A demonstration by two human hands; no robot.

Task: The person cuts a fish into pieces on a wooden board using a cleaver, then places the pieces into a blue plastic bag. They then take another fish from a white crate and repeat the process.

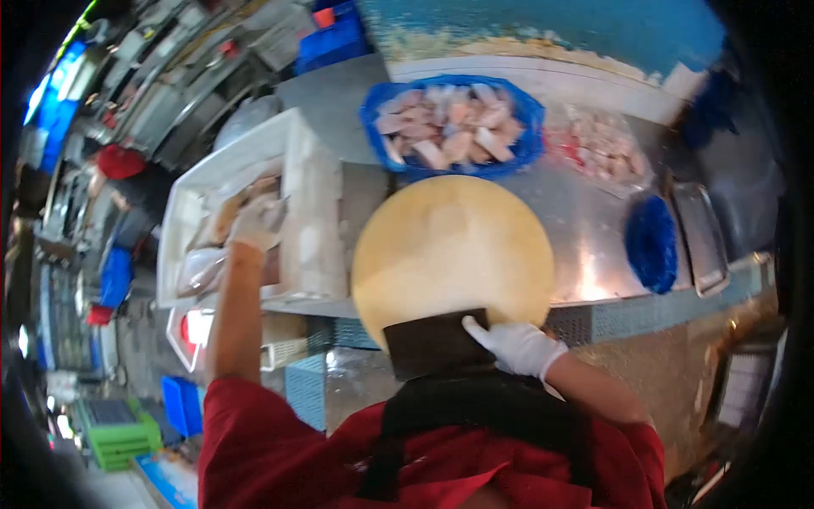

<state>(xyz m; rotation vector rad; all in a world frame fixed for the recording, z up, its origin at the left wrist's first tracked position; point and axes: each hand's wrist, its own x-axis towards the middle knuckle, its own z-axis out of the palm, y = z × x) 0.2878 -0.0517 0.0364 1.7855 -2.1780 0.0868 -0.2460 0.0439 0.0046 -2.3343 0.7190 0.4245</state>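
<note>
My right hand [521, 348], in a white glove, grips a dark, broad-bladed cleaver [437, 341]. Its blade overlaps the near edge of the round yellow chopping board [454, 246]. My left hand [259, 222], also gloved, reaches down into a white foam box [309, 195] on the left. Pale pieces of fish or meat [222, 222] lie around it there, with a clear plastic bag [199, 270] at the near end. The left fingers are blurred among the pieces, and I cannot tell what they hold.
Behind the board sits a blue-lined basin [532, 127] of cut pale pieces. Right of it lie a clear bag of chunks [602, 146], a blue bag [651, 244] and a metal tray [700, 237] on the steel table [585, 229]. A person in a red cap [121, 161] is far left.
</note>
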